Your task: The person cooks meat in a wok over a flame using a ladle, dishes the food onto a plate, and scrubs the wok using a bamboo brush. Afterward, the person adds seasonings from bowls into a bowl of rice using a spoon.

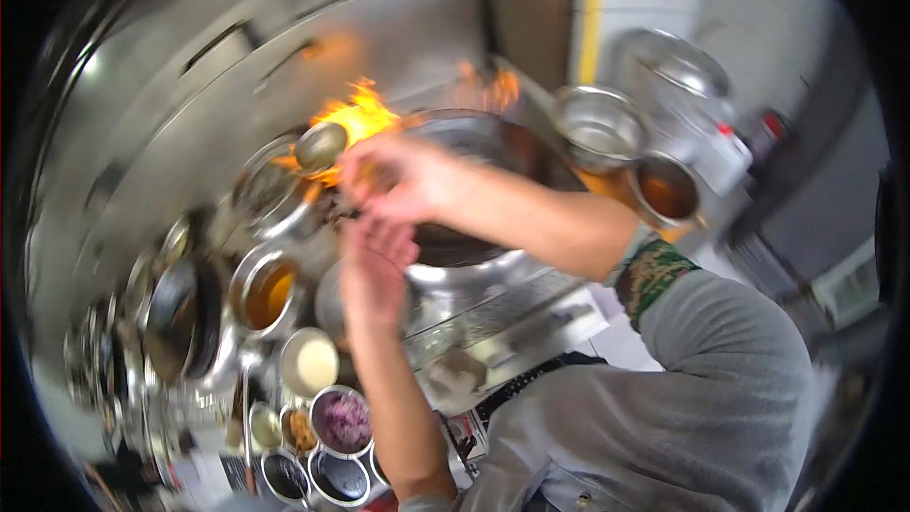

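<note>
My left hand [379, 261] is raised beside the wok, palm up and open, its fingers slightly bent. Just above it, my right hand [403, 178] is curled and smeared by motion. A brownish patch shows among its fingers, but I cannot make out whether it is a held thing. The two hands are close together, perhaps touching. Behind them is a large dark wok [455, 245] on the stove. Tall orange flames [365, 114] rise beyond my right hand. A round ladle bowl [320, 147] is in front of the fire; its handle is unclear.
A metal pot of orange-brown liquid [269, 296], a white-filled container [313, 363] and a bowl of chopped purple onion [343, 420] stand at lower left. Dark pans [185, 313] lie further left. A steel bowl [599, 123] and a pot of reddish-brown liquid [666, 188] stand at right.
</note>
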`<state>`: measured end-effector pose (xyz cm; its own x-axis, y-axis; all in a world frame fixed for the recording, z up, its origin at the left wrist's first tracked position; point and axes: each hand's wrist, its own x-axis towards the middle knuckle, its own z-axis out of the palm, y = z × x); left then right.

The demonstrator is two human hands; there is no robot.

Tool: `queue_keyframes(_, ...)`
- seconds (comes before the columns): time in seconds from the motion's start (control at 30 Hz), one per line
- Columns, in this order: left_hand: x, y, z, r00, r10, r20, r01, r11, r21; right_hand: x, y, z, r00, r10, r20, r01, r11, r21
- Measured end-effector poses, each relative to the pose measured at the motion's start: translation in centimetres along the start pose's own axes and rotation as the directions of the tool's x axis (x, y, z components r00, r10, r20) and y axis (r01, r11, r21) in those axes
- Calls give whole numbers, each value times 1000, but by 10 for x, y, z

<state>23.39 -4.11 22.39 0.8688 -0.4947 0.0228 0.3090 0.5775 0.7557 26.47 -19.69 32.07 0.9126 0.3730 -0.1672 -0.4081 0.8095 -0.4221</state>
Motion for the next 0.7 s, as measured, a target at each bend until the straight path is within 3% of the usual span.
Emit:
queue_keyframes(0.07,49,0,18,997,-57,47,65,981,-183,-27,21,-20,994,-105,22,105,994,-10)
queue_keyframes(0.1,66,-5,23,987,-142,76,157,960,-232,-43,36,-17,976,-193,-99,194,981,-3)
queue_keyframes(0.13,76,-16,30,970,-222,101,241,931,-274,-55,42,-29,965,-239,-103,243,970,23)
queue_keyframes(0.17,85,-51,29,999,-2,-45,1,1000,-17,-67,49,-40,953,-285,-107,291,955,49)
queue_keyframes(0.2,73,-54,45,992,-122,-39,114,981,-154,-73,43,-67,953,-304,5,303,949,90)
queue_keyframes(0.23,78,-65,46,968,-249,-45,238,956,-173,-116,29,-80,969,-245,42,247,930,-272)
queue_keyframes(0.27,85,-72,45,927,-371,-58,355,916,-186,-159,15,-94,980,-185,79,195,776,-601)
queue_keyframes(0.3,81,-79,48,938,-346,11,342,922,-183,-196,5,-111,985,-168,44,102,354,-930)
queue_keyframes(0.33,77,-86,50,947,-311,76,320,927,-195,-217,9,-164,916,-297,269,188,-275,-943)
queue_keyframes(0.37,76,-89,52,930,-357,85,367,906,-210,-251,14,-199,917,-397,-46,-229,-426,-875)
queue_keyframes(0.4,81,-93,51,909,-406,97,417,877,-238,-282,9,-207,813,-471,-342,-517,-313,-797)
queue_keyframes(0.47,90,-97,48,861,-494,121,504,797,-334,-318,23,-253,648,-595,-475,-715,-260,-650)
queue_keyframes(0.57,100,-108,40,816,-566,116,562,731,-388,-325,48,-284,624,-655,-427,-709,-246,-661)
queue_keyframes(0.67,88,-95,66,851,-523,-33,493,820,-291,-314,50,-321,478,-706,-523,-809,-122,-574)
queue_keyframes(0.7,88,-87,55,836,-544,67,541,800,-258,-316,50,-324,477,-675,-563,-805,-79,-588)
